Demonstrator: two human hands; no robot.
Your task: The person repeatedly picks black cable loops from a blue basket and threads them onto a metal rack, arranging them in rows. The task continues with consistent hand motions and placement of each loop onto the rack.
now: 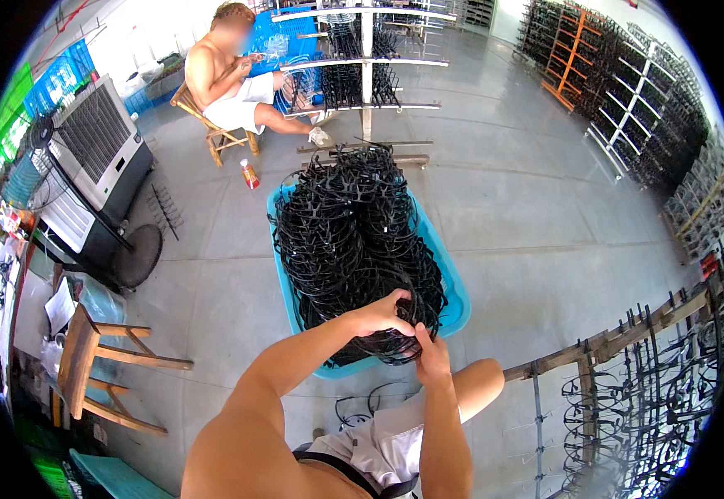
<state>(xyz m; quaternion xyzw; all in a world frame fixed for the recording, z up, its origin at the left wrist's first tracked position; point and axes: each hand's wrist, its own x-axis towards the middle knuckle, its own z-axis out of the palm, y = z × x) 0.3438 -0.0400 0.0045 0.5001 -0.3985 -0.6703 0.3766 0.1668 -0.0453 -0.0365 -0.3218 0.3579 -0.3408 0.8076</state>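
A light-blue plastic tub (459, 303) in front of me is heaped with thin black curved pieces (349, 241), tangled and looped together; their exact kind is hard to make out. At the tub's near right end, my left hand (384, 316) curls its fingers round a bunch of these black pieces (412, 312). My right hand (433, 353) sits just below and to the right, its thumb and fingers closed at the edge of the same bunch. Part of what the fingers hold is hidden.
A hanging rack (603, 349) of black pieces flanks my right side. Ahead, a white-barred rack (368, 75) stands behind the tub, near a seated person (233, 79). To the left are a wooden stool (83, 362), fan (42, 133), air cooler (100, 141) and a bottle (250, 175).
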